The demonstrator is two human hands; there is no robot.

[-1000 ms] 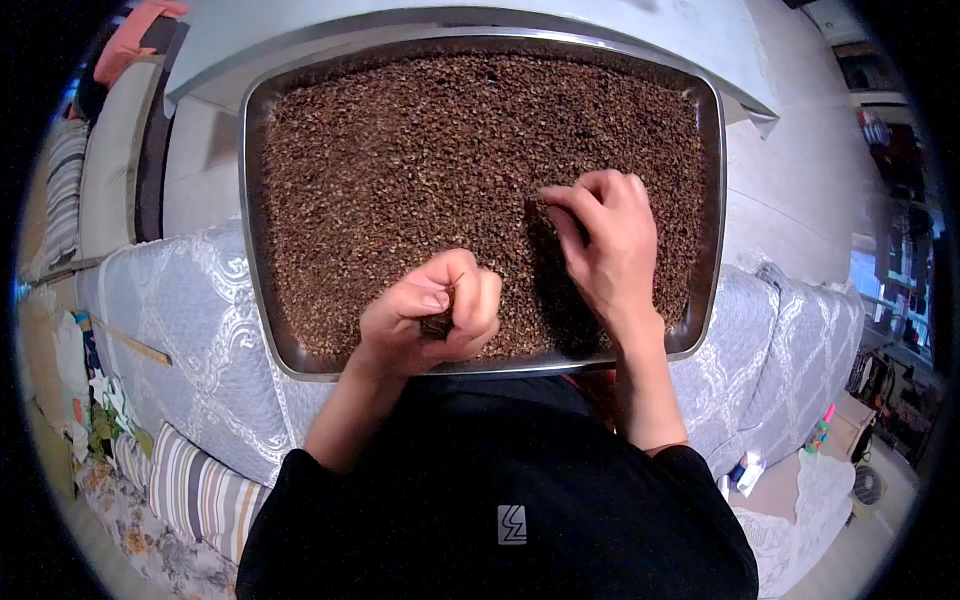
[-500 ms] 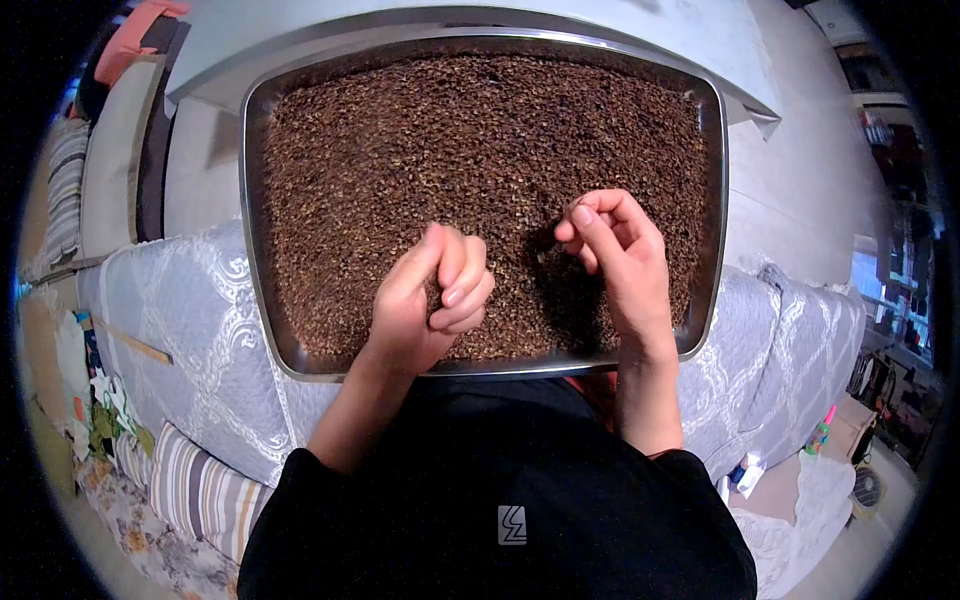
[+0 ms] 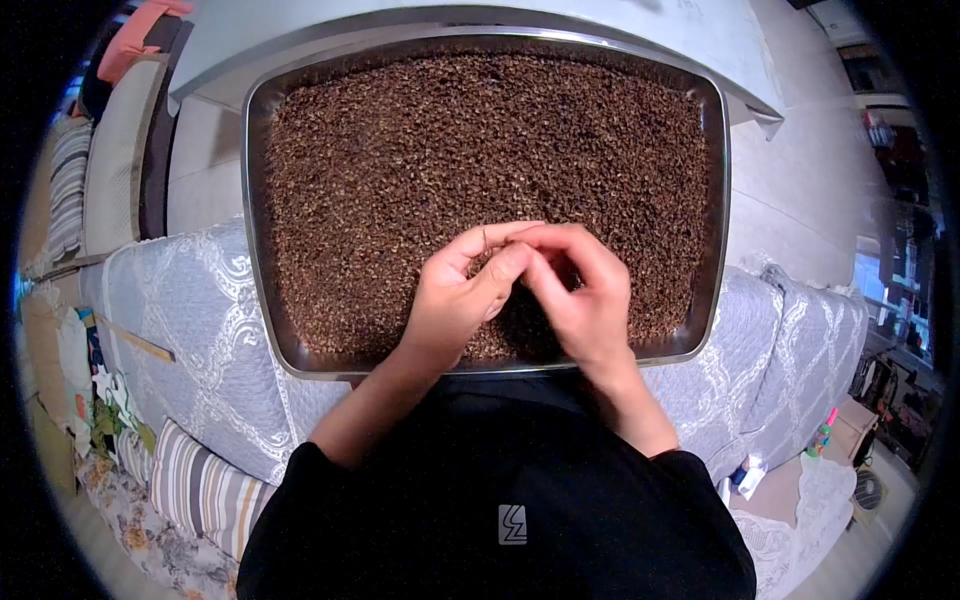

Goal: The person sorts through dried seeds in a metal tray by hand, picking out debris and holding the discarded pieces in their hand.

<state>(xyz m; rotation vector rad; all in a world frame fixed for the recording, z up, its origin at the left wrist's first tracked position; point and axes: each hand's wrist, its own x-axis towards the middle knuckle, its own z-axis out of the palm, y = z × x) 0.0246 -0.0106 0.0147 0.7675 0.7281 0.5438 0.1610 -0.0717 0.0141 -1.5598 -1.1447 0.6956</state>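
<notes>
A large metal tray [image 3: 722, 215] is filled with small brown dried pieces [image 3: 400, 150]. Over its front half, my left hand [image 3: 462, 292] and my right hand [image 3: 580, 285] meet at the fingertips. The fingers of my left hand are curled, with a thin stem-like strand showing near its index finger; what lies inside the curl is hidden. Thumb and index finger of my right hand are pinched together against the left fingertips, and anything between them is too small to make out.
A pale table [image 3: 330, 35] stands beyond the tray. Sofa seats with grey lace-patterned covers [image 3: 190, 330] lie on both sides. A striped cushion [image 3: 200, 490] is at the lower left, and a second sofa [image 3: 120, 150] at the upper left.
My hands were apart over the tray. My right hand has moved left and my left hand a little to the right, so that their fingertips now meet.
</notes>
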